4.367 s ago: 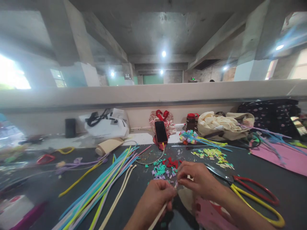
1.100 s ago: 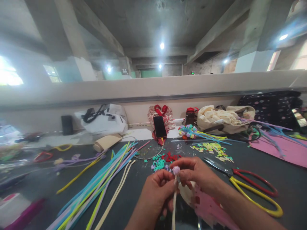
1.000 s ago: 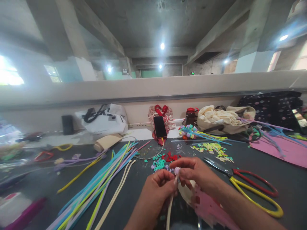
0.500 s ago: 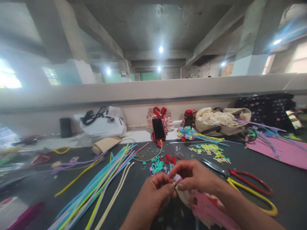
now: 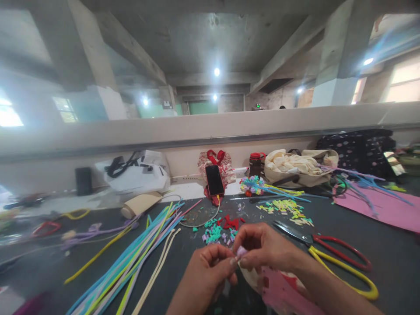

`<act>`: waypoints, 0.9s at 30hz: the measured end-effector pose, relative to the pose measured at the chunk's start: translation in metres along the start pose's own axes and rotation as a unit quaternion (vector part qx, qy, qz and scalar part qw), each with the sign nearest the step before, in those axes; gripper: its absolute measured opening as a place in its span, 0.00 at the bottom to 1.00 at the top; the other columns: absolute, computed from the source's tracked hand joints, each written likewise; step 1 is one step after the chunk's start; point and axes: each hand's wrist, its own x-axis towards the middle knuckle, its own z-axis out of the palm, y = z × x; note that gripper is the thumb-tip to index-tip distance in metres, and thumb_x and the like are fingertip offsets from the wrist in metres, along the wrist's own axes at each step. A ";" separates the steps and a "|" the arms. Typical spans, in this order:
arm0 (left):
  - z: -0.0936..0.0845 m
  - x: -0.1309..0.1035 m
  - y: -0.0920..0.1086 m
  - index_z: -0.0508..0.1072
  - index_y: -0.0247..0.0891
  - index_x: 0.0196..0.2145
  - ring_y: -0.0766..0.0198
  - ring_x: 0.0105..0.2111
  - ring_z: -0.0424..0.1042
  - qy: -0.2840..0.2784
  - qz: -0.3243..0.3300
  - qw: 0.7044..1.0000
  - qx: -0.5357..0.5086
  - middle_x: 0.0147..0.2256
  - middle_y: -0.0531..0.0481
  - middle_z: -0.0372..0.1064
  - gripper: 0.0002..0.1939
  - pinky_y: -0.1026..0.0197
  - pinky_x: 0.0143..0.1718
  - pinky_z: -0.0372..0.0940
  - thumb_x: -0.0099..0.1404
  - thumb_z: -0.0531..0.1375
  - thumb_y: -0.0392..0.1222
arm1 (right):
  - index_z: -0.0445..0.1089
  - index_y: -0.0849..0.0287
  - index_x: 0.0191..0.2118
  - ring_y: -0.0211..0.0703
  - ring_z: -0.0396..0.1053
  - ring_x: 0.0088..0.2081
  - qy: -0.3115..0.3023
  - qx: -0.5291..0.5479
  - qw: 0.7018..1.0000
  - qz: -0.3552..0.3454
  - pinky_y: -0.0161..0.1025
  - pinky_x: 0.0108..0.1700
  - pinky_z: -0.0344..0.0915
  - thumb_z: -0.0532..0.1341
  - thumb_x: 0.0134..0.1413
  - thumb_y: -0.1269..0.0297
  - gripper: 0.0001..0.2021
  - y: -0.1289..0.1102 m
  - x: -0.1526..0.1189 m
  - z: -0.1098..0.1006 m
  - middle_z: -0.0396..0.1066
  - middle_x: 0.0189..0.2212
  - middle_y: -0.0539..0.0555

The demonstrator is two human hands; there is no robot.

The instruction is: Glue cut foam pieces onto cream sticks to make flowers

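A small lilac foam-like piece [image 5: 242, 251] shows between the thumb and fingers of my right hand [image 5: 262, 247]. My left hand [image 5: 215, 267] is pinched right beside it, fingertips touching or almost touching those of the right; what it grips is too small to make out. Just beyond my fingers lie small teal pieces [image 5: 214, 233], some lilac bits and red pieces [image 5: 230, 222]. Under my right wrist is a pink item [image 5: 278, 288] with a cream part, mostly covered by the arm. Scissors [image 5: 311, 240] with one red and one yellow handle lie to the right.
Long coloured strips [image 5: 131, 258] spread across the dark table on the left. A phone [image 5: 214, 180] on a cable leans upright at the back. Yellow pieces [image 5: 285, 208], a bunch of coloured stems [image 5: 252, 185], a pink sheet [image 5: 390, 205] and a cloth bag [image 5: 295, 166] occupy the right.
The view has shifted slightly. Both hands stay together in the same place, and the lilac piece appears turned a little between the fingers.
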 end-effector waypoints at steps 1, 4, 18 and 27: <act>0.000 0.000 0.000 0.66 0.34 0.21 0.79 0.08 0.46 0.003 -0.002 1.000 0.002 0.12 0.56 0.64 0.19 0.70 0.12 0.36 0.41 0.64 0.52 | 0.68 0.63 0.30 0.28 0.59 0.17 0.002 -0.002 1.000 0.002 0.26 0.19 0.57 0.66 0.36 0.67 0.11 0.000 0.000 0.000 0.64 0.18 0.44; 0.001 0.000 0.000 0.66 0.33 0.20 0.79 0.09 0.46 0.008 0.000 1.000 -0.003 0.11 0.56 0.63 0.19 0.70 0.12 0.36 0.40 0.65 0.52 | 0.67 0.63 0.29 0.27 0.58 0.16 0.003 -0.009 1.000 0.005 0.25 0.18 0.57 0.66 0.36 0.68 0.11 0.001 0.001 0.000 0.63 0.16 0.43; -0.004 0.007 -0.009 0.68 0.35 0.23 0.77 0.09 0.49 0.023 0.033 0.999 0.036 0.13 0.57 0.64 0.21 0.70 0.11 0.43 0.41 0.63 0.56 | 0.68 0.60 0.37 0.28 0.59 0.21 -0.006 -0.006 1.000 -0.027 0.26 0.22 0.57 0.66 0.34 0.73 0.17 0.003 0.002 0.001 0.64 0.21 0.44; -0.005 0.004 -0.009 0.69 0.35 0.21 0.76 0.12 0.52 0.039 0.090 0.995 0.021 0.15 0.57 0.63 0.15 0.71 0.15 0.48 0.45 0.63 0.51 | 0.70 0.62 0.34 0.28 0.59 0.20 -0.013 0.008 0.999 -0.039 0.26 0.22 0.56 0.65 0.38 0.71 0.12 -0.001 -0.001 0.000 0.66 0.21 0.46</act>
